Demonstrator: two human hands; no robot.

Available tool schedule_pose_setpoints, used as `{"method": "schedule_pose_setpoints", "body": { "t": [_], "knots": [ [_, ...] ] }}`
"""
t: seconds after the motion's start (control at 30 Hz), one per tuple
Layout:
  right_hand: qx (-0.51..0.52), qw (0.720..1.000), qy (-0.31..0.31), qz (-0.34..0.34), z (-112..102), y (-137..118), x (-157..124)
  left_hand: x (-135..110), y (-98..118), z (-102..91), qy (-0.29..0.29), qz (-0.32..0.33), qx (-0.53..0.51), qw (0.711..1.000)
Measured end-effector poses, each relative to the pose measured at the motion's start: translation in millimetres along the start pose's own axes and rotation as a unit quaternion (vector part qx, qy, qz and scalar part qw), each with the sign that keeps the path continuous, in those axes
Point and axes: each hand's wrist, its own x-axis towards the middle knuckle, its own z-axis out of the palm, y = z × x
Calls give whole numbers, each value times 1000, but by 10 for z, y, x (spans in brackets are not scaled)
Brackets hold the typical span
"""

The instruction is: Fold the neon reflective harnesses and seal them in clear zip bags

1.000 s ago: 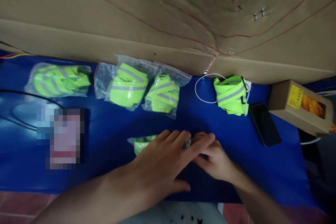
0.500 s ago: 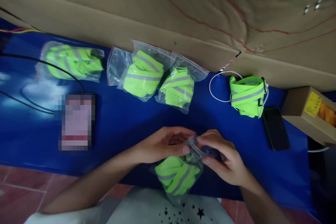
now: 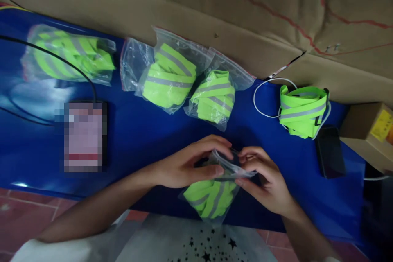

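Between my hands is a clear plastic zip bag [image 3: 229, 166], its top edge turned up toward me. A folded bundle of neon-yellow reflective strap [image 3: 211, 198] with grey stripes lies inside its lower part, near the table's front edge. My left hand [image 3: 187, 166] grips the bag's left side, thumb in front and fingers behind. At the bag's right end, my right hand [image 3: 267, 178] pinches the rim between thumb and fingers. The fingertips behind the plastic are partly hidden.
Bagged yellow straps [image 3: 73, 55] lie along the back of the blue table [image 3: 135, 139]. An unbagged strap bundle [image 3: 302, 110] stands at right beside a white cable [image 3: 256, 104], a black phone [image 3: 330, 151] and a cardboard box [image 3: 362, 125]. A blurred-out device [image 3: 82, 137] lies left.
The bag's mouth is spread wider, and its rim shows as a longer edge between my hands. My left fingers have lifted slightly. The camera view has shifted a little.
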Motion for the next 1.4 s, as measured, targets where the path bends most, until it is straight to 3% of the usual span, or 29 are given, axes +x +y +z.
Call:
{"method": "schedule_pose_setpoints", "body": {
  "t": [0.27,0.5,0.67,0.77,0.97,1.17,1.4],
  "knots": [
    [-35,997,65,28,-91,-25,-15,0,6,-94,61,-90,35,993],
    [42,988,103,107,-116,27,3,-3,-72,-35,128,-39,-42,990],
    [136,967,165,138,-24,-30,45,27,-116,72,91,-66,-115,987],
    [159,964,155,145,-62,-27,55,37,-117,127,101,-106,-180,973],
    [92,984,41,148,-246,23,36,15,-108,144,147,-95,-256,951],
    [-68,991,89,71,-190,-21,-36,1,-81,135,111,-92,-277,950],
    [-64,994,77,35,-142,-44,-22,10,-137,240,131,-91,-266,951]
  ]
}}
